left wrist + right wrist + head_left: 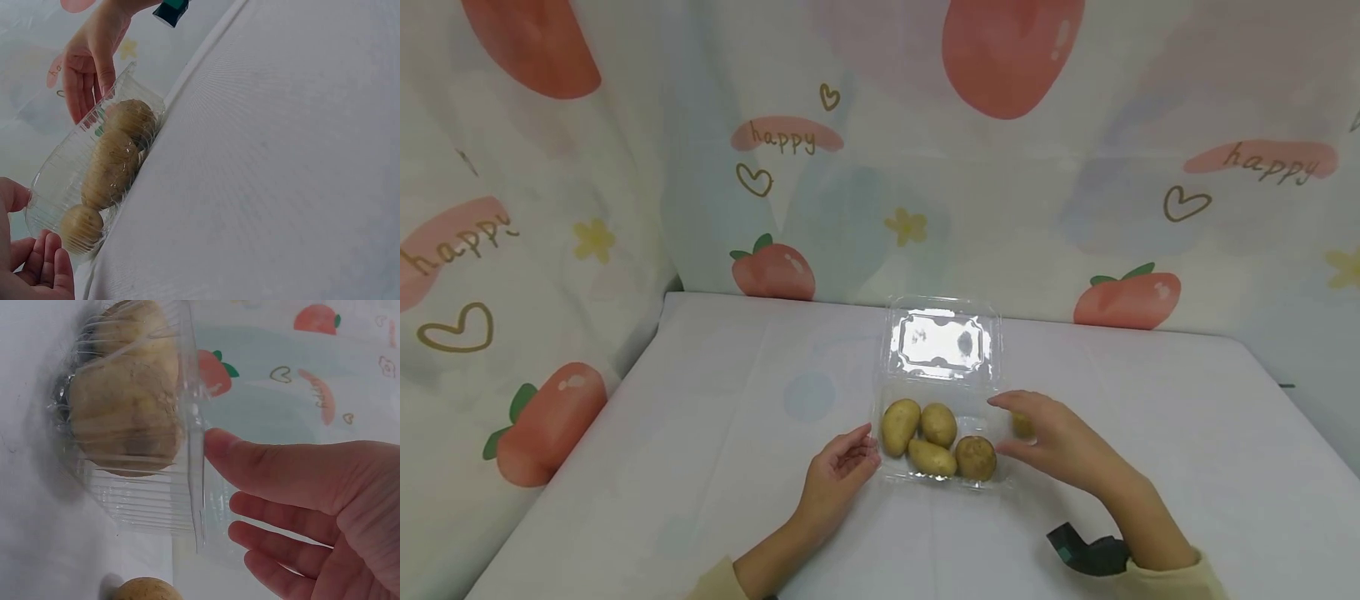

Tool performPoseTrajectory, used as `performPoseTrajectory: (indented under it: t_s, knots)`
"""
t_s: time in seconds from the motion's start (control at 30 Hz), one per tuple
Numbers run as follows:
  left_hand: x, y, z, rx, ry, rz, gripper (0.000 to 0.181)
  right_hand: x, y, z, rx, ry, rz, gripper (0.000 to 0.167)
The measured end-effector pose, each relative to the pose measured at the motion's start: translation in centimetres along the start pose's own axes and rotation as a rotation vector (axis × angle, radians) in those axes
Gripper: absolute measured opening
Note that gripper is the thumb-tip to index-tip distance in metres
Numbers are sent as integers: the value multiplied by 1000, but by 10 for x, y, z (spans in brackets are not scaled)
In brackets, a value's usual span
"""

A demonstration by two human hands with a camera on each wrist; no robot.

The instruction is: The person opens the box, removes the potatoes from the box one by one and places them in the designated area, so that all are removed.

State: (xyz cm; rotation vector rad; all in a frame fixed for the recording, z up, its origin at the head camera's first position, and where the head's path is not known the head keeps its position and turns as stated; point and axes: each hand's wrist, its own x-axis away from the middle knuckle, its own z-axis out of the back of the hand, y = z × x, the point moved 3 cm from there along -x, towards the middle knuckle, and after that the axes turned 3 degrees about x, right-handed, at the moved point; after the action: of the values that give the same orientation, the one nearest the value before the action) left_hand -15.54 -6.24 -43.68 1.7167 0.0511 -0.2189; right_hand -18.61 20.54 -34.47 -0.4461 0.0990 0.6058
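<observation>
A clear plastic clamshell box (940, 485) lies on the white table, its lid (942, 343) folded back away from me. Inside it are several potatoes, among them a round potato (976, 458) at the near right corner. At the box's left side is my left hand (838, 482), one fingertip against the rim and the other fingers loosely bent. My right hand (1067, 442) is at the right side, fingers spread, with the thumb (262, 472) at the rim. A loose potato (1022, 425) lies right of the box, partly hidden by the right hand.
White cloth covers the table (737, 400). Behind it and to its left hangs a printed curtain (865, 200) with strawberries, hearts and lettering. A black strap-like piece (1090, 552) sits at the right wrist.
</observation>
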Motion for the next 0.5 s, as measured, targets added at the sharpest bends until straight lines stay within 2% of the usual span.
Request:
performPoseTrajectory:
  t_s: [0.27,0.5]
  knots:
    - [0,0,0,0,0,1,44,-2,-5,-7,6,-14,41,52]
    - [1,0,0,12,-2,0,45,-1,-9,-9,43,10,87,53]
